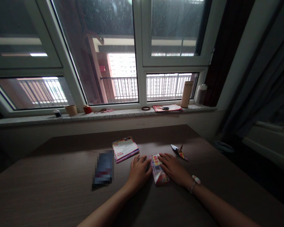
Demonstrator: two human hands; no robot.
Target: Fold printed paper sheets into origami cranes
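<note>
Folded flyer [161,178], head view: lies on the table [61,192] near the person's side, between both hands. Printed paper, pink and purple, yellow price patch at the far end; narrow strip, near end looks creased to an angled edge.

Right hand [175,168]: palm down, fingers extended and slightly spread, fingertips on the flyer's right part. Not wrapped round anything; looks like it pins the paper against the tabletop, likely so it can't slide. Left hand [140,170]: palm down, fingers loosely bent, thumb side at the flyer's left edge. Nothing visibly grasped; can't tell if it presses the paper or just borders it. Hands on opposite sides probably give even control of a light, springy sheet.

Beyond the left hand: stack of printed sheets [125,148], rectangular, flat, edges slightly fanned, set apart from the work spot but likely within reach. Left of that: dark pixelated object [103,170], not identifiable. Beyond the right hand: small pointed paper piece [179,152], colourful, folded, a sharp tip sticking up.

Table is smooth, dark, wood-grained; a firm base for creasing. Sill [123,114] is speckled, stone-like; scissors [165,108] rest there on papers.
</note>
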